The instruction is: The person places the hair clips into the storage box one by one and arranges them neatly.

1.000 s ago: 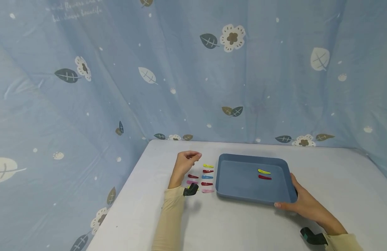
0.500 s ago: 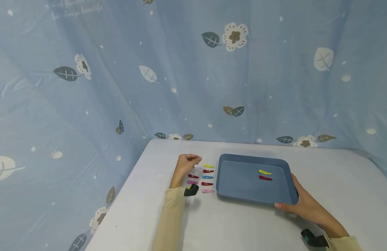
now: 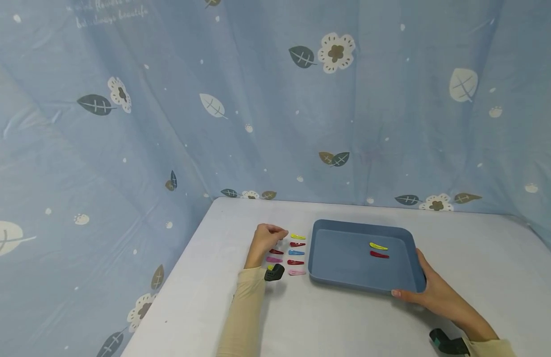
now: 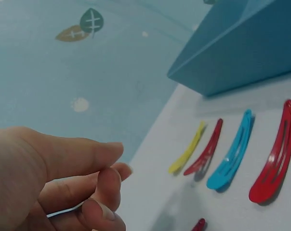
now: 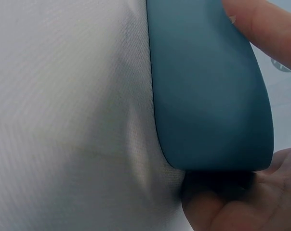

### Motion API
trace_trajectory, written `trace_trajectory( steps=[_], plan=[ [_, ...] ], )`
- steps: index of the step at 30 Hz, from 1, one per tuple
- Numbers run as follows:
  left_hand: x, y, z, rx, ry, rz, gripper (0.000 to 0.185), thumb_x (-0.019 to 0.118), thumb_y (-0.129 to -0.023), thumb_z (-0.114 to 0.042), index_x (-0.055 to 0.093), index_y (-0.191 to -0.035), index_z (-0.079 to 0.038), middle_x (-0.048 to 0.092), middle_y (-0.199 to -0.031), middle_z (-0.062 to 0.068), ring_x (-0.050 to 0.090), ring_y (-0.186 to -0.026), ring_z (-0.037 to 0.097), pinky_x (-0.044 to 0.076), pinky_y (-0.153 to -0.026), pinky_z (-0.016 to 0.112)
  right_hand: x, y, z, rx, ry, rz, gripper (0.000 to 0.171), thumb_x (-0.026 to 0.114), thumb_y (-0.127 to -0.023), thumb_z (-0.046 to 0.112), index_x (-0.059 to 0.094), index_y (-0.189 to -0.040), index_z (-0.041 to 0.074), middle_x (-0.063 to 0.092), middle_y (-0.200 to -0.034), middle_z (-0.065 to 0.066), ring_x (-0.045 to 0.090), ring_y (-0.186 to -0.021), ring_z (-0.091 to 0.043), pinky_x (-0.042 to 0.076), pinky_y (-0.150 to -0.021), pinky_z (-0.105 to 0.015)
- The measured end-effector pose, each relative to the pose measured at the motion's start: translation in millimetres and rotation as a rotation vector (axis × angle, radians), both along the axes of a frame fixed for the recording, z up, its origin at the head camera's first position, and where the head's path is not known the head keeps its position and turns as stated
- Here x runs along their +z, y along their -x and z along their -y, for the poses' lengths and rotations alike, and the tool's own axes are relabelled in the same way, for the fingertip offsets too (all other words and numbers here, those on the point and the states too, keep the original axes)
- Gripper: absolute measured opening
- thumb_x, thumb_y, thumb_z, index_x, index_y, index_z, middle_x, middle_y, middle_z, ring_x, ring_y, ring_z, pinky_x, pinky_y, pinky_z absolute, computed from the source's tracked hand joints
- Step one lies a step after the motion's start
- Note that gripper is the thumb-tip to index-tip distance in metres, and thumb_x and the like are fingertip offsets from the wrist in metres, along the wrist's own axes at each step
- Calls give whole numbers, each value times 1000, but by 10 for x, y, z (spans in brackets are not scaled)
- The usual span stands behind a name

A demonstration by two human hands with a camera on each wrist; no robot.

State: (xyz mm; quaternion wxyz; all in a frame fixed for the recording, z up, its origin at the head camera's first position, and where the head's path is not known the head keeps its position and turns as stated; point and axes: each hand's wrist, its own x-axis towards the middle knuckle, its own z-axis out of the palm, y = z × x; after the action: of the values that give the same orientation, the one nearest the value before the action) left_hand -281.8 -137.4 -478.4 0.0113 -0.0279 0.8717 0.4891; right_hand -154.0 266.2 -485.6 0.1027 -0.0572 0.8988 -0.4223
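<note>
White table: left hand [image 3: 265,240] pinches something thin above the hair clips [image 3: 295,252]; right hand [image 3: 429,290] grips the tray [image 3: 346,258] corner.

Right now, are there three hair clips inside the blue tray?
No, the blue tray holds only two: a yellow clip and a red clip.

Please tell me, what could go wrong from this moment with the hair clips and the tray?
1. The left hand hovers with curled fingers just above the rows of hair clips on the table; a sweep could scatter them.
2. The right hand grips only one corner of the blue tray; if it tilts, the yellow clip and red clip inside may slide.
</note>
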Motion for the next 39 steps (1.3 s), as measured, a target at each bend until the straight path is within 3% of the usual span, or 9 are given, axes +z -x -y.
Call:
trace_trajectory(
  steps=[10, 14, 24, 31, 39],
  plan=[
    [30, -55, -29, -2, 11, 74, 18, 64, -71, -31, 64, -75, -13, 58, -73, 3, 54, -67, 23, 44, -51, 29, 29, -9, 21, -25, -60, 31, 104, 61, -71, 42, -26, -125, 26, -11, -135, -22, 15, -115, -49, 32, -73, -55],
    [6, -55, -47, -5, 42, 103, 19, 63, -71, -32, 64, -76, -14, 58, -71, 2, 54, -64, 19, 44, -51, 31, 45, -5, 26, -27, -76, 28, 104, 61, -70, 43, -26, -125, 26, -11, -135, -22, 14, -115, -49, 32, -72, -56],
    [-42, -69, -101, 2, 91, 120, 20, 64, -71, -30, 62, -74, -11, 58, -70, 2, 54, -59, 16, 42, -48, 26, 33, -7, 22, 0, -20, 19, 102, 61, -72, 38, -26, -125, 29, -12, -136, -18, 15, -116, -47, 31, -74, -55],
    [-26, -71, -148, -22, 147, 111, 20, 65, -70, -29, 64, -71, -9, 58, -63, 1, 54, -55, 14, 42, -47, 25, 41, -23, 22, -33, -89, 12, 104, 61, -70, 43, -24, -126, 25, -7, -135, -25, 13, -115, -49, 31, -72, -57],
    [-29, -81, -143, -14, 180, 110, 19, 67, -67, -30, 64, -67, -11, 59, -63, 1, 53, -54, 12, 41, -46, 25, 24, -15, 24, -28, -90, -16, 104, 62, -70, 41, -24, -127, 24, -3, -134, -28, 16, -114, -50, 31, -72, -56]
  ],
)
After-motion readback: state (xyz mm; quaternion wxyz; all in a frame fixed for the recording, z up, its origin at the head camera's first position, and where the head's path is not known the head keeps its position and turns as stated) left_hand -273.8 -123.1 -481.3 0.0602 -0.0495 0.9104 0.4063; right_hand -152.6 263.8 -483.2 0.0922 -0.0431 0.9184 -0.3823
